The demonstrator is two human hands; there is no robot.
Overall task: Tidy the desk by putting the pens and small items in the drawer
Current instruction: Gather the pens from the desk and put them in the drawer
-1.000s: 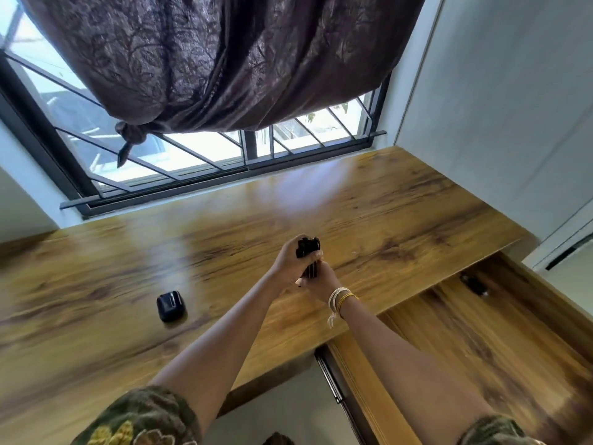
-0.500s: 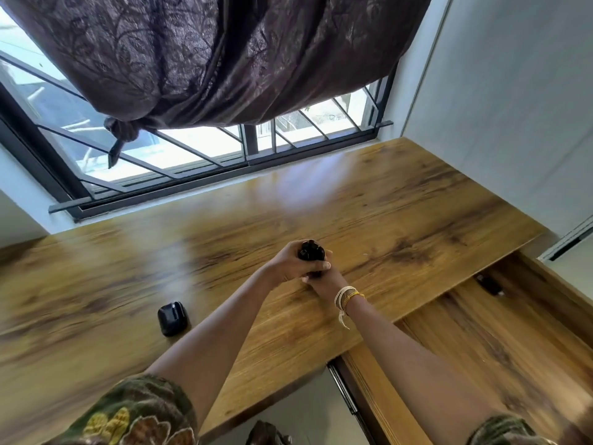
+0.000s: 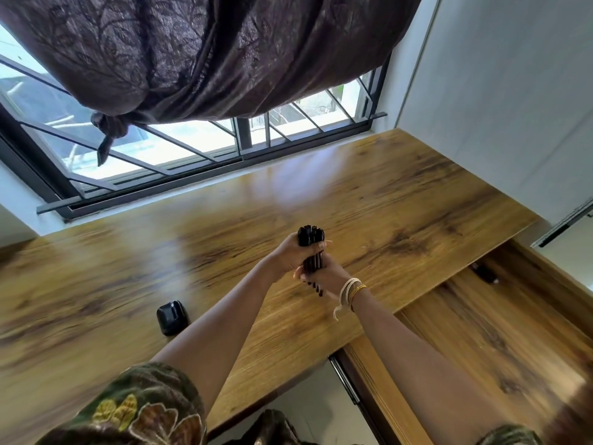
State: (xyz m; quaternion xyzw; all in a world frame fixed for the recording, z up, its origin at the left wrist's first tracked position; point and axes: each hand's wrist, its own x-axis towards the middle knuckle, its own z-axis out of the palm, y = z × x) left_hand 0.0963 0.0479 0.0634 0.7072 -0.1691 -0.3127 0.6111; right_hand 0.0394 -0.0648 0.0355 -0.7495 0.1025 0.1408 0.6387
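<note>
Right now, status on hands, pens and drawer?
Left hand and right hand both clasp pen bundle upright over desk. Drawer open. Black case still out.

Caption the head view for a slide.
Both hands grip a bundle of black pens above the wooden desk, drawer open.

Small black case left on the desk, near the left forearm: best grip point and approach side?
Grip the small black case across its two long sides, at mid-body, coming from above. It lies flat on the desk, a rounded block with its short ends toward and away from the person, and bare wood on its left leaves room for the fingers. Both hands hold the pen bundle now; I'd free the left hand, which is nearer.
</note>
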